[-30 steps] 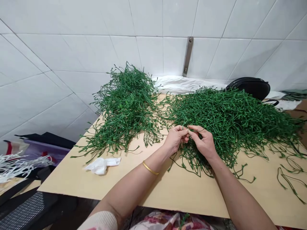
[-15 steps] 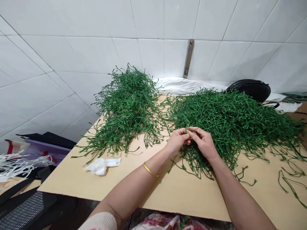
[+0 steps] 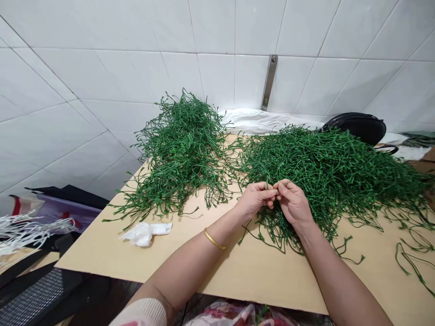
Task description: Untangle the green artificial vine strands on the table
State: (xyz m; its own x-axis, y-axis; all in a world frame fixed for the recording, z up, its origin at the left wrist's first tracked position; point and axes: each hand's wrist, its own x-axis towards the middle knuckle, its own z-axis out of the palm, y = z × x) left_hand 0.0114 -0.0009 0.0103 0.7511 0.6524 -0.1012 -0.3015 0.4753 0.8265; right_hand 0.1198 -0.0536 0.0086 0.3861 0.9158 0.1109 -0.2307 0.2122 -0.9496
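Close together above the near edge of the right-hand heap of green cords (image 3: 326, 167), my two hands work fingertip to fingertip. My left hand (image 3: 256, 199) pinches a green cord (image 3: 267, 182), whose short end sticks up between the fingers. My right hand (image 3: 294, 201) is closed in a pinch touching the left fingertips; the cord between them is mostly hidden. The cords are thin, with small knot-like tufts at their ends. Left of my hands stands a second heap of green cords (image 3: 185, 145).
A crumpled white tissue (image 3: 142, 234) lies on the tan tabletop (image 3: 118, 260). Behind the right heap sits a black bag (image 3: 356, 127) near the tiled wall (image 3: 217, 77). White cords (image 3: 27, 235) and a purple bag (image 3: 68, 208) are beyond the table's left edge.
My right hand has turned slightly and drawn its fingers in toward a tighter pinch. The left hand keeps hold of the cord. The view has shifted a little.
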